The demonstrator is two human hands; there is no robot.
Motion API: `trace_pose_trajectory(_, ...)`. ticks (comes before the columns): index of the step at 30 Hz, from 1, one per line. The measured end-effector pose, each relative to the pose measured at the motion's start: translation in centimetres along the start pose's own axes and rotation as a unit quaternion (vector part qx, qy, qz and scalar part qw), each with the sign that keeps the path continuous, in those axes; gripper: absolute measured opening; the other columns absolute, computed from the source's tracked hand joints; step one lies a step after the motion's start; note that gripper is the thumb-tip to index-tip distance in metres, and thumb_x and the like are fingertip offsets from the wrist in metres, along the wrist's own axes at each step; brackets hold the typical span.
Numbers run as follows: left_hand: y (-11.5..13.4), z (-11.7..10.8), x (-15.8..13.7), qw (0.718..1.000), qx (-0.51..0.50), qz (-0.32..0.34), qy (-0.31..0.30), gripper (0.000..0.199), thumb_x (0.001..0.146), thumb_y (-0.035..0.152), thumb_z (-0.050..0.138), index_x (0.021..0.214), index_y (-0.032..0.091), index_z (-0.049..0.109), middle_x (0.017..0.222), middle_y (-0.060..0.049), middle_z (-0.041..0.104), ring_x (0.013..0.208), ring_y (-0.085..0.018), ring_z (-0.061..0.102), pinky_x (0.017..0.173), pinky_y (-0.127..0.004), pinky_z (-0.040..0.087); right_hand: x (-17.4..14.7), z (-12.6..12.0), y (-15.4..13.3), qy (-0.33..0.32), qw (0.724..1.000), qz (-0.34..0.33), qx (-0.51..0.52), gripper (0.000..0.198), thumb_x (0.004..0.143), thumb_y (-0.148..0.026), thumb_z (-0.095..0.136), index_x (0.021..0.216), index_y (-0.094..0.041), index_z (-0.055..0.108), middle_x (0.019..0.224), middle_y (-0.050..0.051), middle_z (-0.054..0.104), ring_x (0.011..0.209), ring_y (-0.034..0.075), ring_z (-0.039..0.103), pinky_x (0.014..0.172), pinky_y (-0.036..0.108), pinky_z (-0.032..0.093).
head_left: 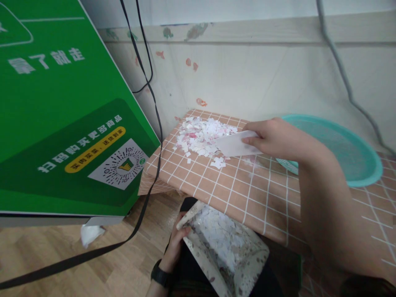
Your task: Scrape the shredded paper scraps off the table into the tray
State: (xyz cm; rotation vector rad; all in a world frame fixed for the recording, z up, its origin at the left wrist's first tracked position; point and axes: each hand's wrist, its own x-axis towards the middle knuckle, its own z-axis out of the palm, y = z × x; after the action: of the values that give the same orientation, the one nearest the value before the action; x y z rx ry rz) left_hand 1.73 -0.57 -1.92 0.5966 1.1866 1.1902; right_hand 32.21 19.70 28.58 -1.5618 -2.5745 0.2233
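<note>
- Paper scraps (201, 134), heaped on the tabletop (221, 192) at centre.
- Right hand (274, 136), right of centre: gripping a white card (236, 145) at the scraps' edge.
- Left hand (178, 239), lower centre: grasping a scrap-filled container (252, 264).

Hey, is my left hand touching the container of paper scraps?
Touching. In the head view, the left hand clasps the container, thumb over its edge.

At centre of the frame, brown cloth (198, 181) is gridded in white; white scraps (201, 134) are flecked with pink. At bottom, the cream bin (202, 260) is spotted dark. At right, the basket (368, 178) is coloured turquoise.
</note>
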Motion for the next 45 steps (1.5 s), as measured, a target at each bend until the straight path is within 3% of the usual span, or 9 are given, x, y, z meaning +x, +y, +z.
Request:
trace_pose_trajectory(11, -0.5, -0.5, 0.1, 1.000, 0.006, 0.003, -0.005, 0.040, 0.070, 0.036, 0.076, 0.105, 0.017, 0.072, 0.096, -0.006, 0.072, 0.099, -0.031, 0.062, 0.093, -0.040, 0.046, 0.2, 0.3, 0.0, -0.009, 1.000, -0.008, -0.026, 0.021, 0.093, -0.029, 0.050, 0.091, -0.020, 0.068, 0.078, 0.006, 0.070, 0.071, 0.019, 0.060, 0.064, 0.031, 0.036)
trace_pose_trajectory(32, 0.5, 0.4, 0.0, 1.000, 0.011, 0.002, -0.001, 0.041, 0.067, 0.039, 0.078, 0.101, 0.017, 0.073, 0.085, -0.004, 0.070, 0.090, -0.029, 0.063, 0.084, -0.037, 0.048, 0.3, 0.4, 0.6, -0.010, 1.000, 0.001, -0.019, 0.018, 0.090, -0.028, 0.052, 0.092, -0.020, 0.069, 0.080, 0.007, 0.071, 0.070, 0.020, 0.060, 0.065, 0.032, 0.036)
trace_pose_trajectory(45, -0.1, -0.2, 0.0, 1.000, 0.005, -0.009, 0.012, 0.040, 0.067, 0.037, 0.079, 0.101, 0.017, 0.073, 0.089, -0.005, 0.072, 0.094, -0.031, 0.064, 0.089, -0.040, 0.048, 0.1, 0.4, 1.1, 0.003, 0.999, 0.019, -0.040, 0.022, 0.090, -0.032, 0.052, 0.092, -0.020, 0.070, 0.074, 0.007, 0.069, 0.071, 0.022, 0.061, 0.065, 0.033, 0.038)
